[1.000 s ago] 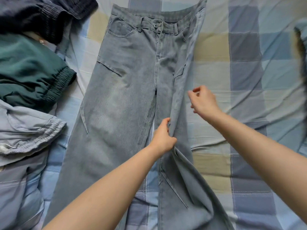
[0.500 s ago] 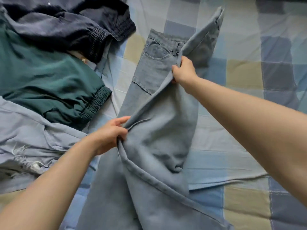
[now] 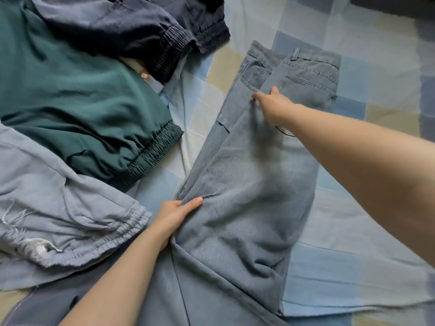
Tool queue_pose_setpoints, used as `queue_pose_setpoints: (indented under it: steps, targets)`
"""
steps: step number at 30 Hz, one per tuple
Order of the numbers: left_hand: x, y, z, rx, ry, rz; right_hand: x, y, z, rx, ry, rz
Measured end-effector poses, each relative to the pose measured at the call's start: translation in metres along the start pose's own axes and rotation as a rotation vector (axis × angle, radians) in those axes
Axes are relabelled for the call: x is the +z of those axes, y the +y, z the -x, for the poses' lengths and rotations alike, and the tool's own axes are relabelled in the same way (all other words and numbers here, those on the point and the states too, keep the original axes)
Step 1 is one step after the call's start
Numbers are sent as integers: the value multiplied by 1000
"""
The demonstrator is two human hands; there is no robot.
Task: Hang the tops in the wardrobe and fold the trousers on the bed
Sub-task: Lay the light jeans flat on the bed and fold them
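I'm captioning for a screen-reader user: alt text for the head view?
Two bare hands fold light blue jeans lengthwise on a checked bedsheet; the left hand grips one edge, the right hand rests near the waistband. Other garments lie left.

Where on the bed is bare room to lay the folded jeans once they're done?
Bare checked sheet lies right of the jeans, under the right forearm, and above their waistband. The left is crowded: green top, navy garment and pale blue garment overlap, leaving only a narrow strip beside the jeans.
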State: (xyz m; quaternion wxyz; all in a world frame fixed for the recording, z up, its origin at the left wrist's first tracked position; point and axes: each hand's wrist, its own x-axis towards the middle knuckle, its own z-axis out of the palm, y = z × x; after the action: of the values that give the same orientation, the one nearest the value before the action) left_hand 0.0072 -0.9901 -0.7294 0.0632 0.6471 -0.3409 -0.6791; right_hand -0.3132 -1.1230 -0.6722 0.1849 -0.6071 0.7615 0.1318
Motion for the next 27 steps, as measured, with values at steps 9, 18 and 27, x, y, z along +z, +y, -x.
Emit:
queue_pose_setpoints:
  steps: [9, 18, 27]
  targets:
    - [14, -9, 13, 390, 489, -313, -5, -15, -3, -87, 377, -43]
    - [0, -14, 17, 438, 665, -290, 4, -41, -6, -77, 132, -23]
    - [-1, -8, 44, 378, 672, -674, 11, 7, -7, 119, 130, -19]
